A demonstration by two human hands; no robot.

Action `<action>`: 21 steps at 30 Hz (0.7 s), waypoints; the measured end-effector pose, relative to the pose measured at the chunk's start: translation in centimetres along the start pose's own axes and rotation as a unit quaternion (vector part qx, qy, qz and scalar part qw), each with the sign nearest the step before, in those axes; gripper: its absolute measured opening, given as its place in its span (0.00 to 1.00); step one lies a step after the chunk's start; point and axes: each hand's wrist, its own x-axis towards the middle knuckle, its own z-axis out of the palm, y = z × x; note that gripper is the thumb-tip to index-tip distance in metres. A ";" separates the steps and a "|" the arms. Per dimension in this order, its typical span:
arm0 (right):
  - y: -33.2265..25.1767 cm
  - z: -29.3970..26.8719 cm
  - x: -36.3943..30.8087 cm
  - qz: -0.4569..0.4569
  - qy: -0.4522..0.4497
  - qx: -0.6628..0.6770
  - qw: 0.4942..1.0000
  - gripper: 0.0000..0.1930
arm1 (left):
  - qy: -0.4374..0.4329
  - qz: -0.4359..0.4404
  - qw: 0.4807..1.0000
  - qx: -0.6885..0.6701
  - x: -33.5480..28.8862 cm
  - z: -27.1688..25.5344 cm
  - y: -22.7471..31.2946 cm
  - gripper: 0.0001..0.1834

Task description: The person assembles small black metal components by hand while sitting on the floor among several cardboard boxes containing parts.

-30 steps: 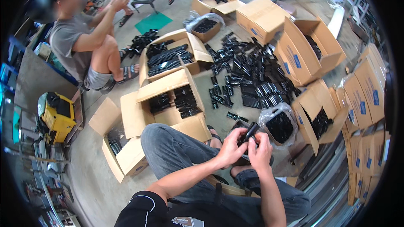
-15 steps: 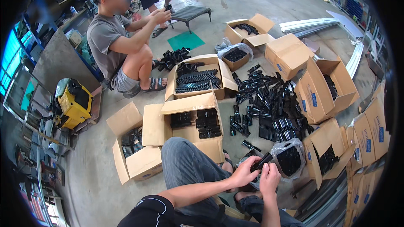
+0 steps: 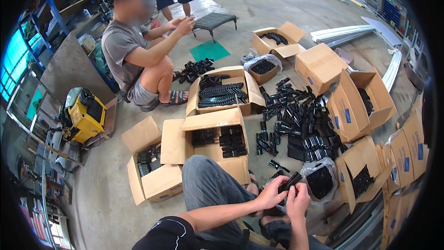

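My left hand (image 3: 270,194) is closed around a short black tubular part (image 3: 291,181), which points up and to the right. Close beside it, my right hand (image 3: 297,200) has its fingers bent against the lower end of the same part. A small piece between the fingertips cannot be made out. Just beyond my hands, a clear plastic bag (image 3: 319,181) holds small black pieces. Partly behind my left hand sits another container (image 3: 279,174) of dark pieces. Many loose black tubular parts (image 3: 296,115) lie heaped on the floor farther ahead.
An open carton (image 3: 217,119) with black parts stands beyond my knee, another carton (image 3: 157,186) to its left. More cartons (image 3: 349,111) line the right. A co-worker (image 3: 134,51) squats at the far left near a yellow machine (image 3: 88,119). A low black stand (image 3: 215,21) is farther back.
My fingers have shifted slightly around the black part, and my right hand's fingers are more bent against it. The whole view has moved a little. The co-worker's hands are still raised together.
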 end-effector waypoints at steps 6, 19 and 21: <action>1.5 -0.2 0.5 0.013 -0.004 -0.007 1.000 0.11 | -0.030 -0.021 0.998 0.044 1.0 -0.1 1.3 0.22; 2.4 0.3 0.3 -0.035 0.014 0.003 0.999 0.09 | -0.011 -0.010 1.000 0.013 1.0 0.3 -0.3 0.23; 2.7 0.1 0.1 -0.018 -0.015 -0.018 1.000 0.08 | -0.011 -0.008 0.999 0.041 0.9 0.1 0.2 0.23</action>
